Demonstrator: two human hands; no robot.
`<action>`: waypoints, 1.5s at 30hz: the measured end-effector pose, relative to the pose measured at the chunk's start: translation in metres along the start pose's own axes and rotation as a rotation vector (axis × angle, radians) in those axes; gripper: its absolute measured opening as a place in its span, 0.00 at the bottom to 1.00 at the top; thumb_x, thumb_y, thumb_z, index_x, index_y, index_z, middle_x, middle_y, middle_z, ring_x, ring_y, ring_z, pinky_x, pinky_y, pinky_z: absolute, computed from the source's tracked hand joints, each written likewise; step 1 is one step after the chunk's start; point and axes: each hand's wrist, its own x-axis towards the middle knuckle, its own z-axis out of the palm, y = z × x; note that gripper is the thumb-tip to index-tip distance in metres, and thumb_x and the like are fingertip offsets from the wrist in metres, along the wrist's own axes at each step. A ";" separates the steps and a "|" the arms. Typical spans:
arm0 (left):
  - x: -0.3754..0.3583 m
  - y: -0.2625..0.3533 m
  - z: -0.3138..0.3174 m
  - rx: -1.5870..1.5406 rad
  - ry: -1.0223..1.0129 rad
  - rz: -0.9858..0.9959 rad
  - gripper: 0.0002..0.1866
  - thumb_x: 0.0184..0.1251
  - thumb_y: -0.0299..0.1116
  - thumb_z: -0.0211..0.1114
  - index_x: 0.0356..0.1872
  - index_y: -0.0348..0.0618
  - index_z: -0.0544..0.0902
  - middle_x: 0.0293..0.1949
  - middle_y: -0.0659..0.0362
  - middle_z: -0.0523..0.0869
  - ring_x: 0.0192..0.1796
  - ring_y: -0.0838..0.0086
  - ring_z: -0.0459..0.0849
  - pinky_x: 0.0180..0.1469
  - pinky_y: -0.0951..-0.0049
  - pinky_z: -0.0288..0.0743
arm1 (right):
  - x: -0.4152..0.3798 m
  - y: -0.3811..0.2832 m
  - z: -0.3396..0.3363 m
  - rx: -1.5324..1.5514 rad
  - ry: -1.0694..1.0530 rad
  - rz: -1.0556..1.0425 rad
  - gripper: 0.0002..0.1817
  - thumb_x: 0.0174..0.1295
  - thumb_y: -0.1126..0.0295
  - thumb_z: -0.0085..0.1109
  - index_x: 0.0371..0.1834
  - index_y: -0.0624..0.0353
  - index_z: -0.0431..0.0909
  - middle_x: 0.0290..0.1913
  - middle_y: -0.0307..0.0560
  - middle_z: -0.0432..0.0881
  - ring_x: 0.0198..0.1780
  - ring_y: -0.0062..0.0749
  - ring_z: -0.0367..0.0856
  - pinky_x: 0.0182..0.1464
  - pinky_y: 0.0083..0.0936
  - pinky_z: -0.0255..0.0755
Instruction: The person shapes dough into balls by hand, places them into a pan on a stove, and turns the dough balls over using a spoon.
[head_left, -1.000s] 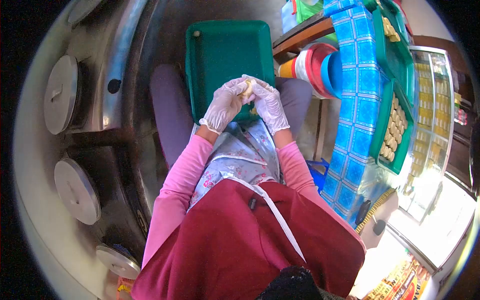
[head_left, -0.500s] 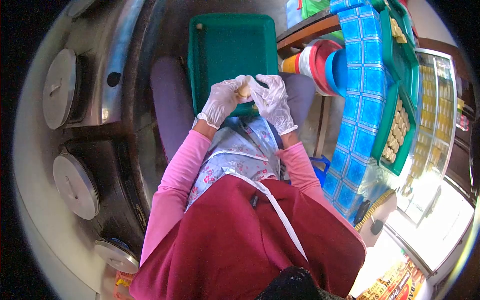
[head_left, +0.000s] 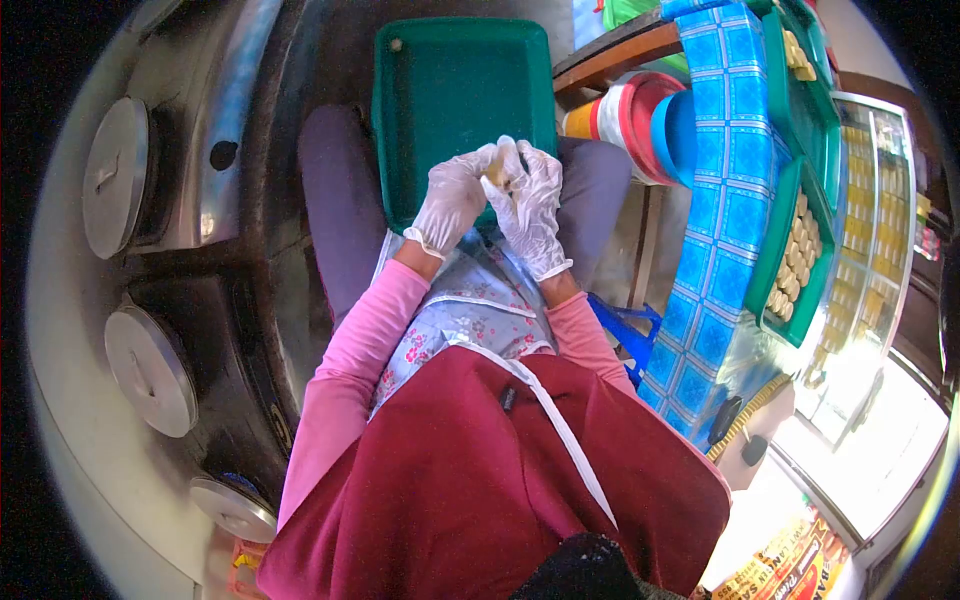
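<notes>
Both hands wear thin white gloves and meet above the near end of a green tray (head_left: 465, 75) on the lap. My left hand (head_left: 456, 200) is closed, its fingertips pinching a small pale piece of dough (head_left: 497, 175). Close against it, my right hand (head_left: 528, 205) has its fingers curled round the same piece from the right. The fingers cover most of the piece. One small pale ball (head_left: 396, 45) lies in the tray's far left corner.
At the right, a table with a blue checked cloth (head_left: 712, 190) bears a green tray (head_left: 762, 290) of pale round pieces. Red and blue round containers (head_left: 675, 138) stand beside it. Lidded metal pots (head_left: 118, 178) line the left. A glass case (head_left: 870, 230) is far right.
My right hand has moved inward to the left, and its fingers have closed round the piece beside my left hand. The piece is now more hidden.
</notes>
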 end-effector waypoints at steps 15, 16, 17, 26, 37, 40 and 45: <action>-0.008 0.017 -0.009 -0.009 -0.001 -0.303 0.13 0.75 0.34 0.61 0.53 0.37 0.80 0.49 0.51 0.86 0.46 0.61 0.87 0.50 0.64 0.82 | 0.022 0.013 0.028 1.309 -0.282 0.751 0.50 0.71 0.28 0.22 0.68 0.64 0.73 0.62 0.47 0.79 0.61 0.29 0.76 0.66 0.27 0.65; -0.007 0.017 -0.009 0.009 0.029 -0.299 0.13 0.74 0.33 0.62 0.52 0.37 0.81 0.49 0.51 0.87 0.46 0.61 0.87 0.49 0.64 0.82 | 0.027 0.012 0.021 1.279 -0.378 0.723 0.52 0.70 0.27 0.20 0.69 0.65 0.72 0.63 0.49 0.78 0.62 0.30 0.75 0.67 0.27 0.65; -0.007 0.017 -0.008 0.027 0.058 -0.294 0.13 0.74 0.33 0.62 0.52 0.36 0.81 0.49 0.51 0.87 0.46 0.61 0.87 0.48 0.65 0.83 | 0.031 0.010 0.015 1.247 -0.473 0.693 0.54 0.68 0.26 0.18 0.69 0.66 0.71 0.64 0.52 0.77 0.63 0.31 0.75 0.67 0.26 0.65; -0.007 0.009 -0.003 -0.037 -0.055 -0.077 0.12 0.68 0.23 0.65 0.49 0.29 0.81 0.48 0.48 0.87 0.47 0.60 0.88 0.50 0.62 0.86 | -0.001 0.012 0.010 1.315 0.077 0.948 0.09 0.66 0.71 0.64 0.46 0.63 0.86 0.44 0.41 0.88 0.44 0.21 0.84 0.47 0.20 0.75; -0.006 0.013 -0.005 0.078 0.066 -0.038 0.07 0.66 0.24 0.67 0.42 0.31 0.84 0.42 0.49 0.88 0.43 0.65 0.88 0.47 0.65 0.84 | 0.010 -0.003 -0.002 0.404 0.092 0.242 0.07 0.61 0.72 0.66 0.43 0.55 0.85 0.47 0.46 0.82 0.50 0.37 0.79 0.54 0.33 0.72; 0.006 0.010 -0.010 0.016 0.014 -0.068 0.06 0.67 0.23 0.65 0.40 0.31 0.84 0.39 0.49 0.88 0.40 0.64 0.88 0.44 0.66 0.83 | 0.008 -0.010 -0.011 0.037 0.029 -0.063 0.17 0.56 0.73 0.70 0.50 0.47 0.86 0.54 0.47 0.79 0.56 0.46 0.74 0.57 0.40 0.69; 0.009 0.010 0.000 -0.089 0.051 -0.142 0.07 0.70 0.25 0.62 0.44 0.30 0.82 0.43 0.48 0.87 0.44 0.61 0.87 0.52 0.63 0.82 | 0.010 -0.021 -0.031 0.075 0.111 -0.069 0.19 0.58 0.71 0.69 0.54 0.51 0.84 0.53 0.46 0.80 0.55 0.44 0.75 0.59 0.38 0.68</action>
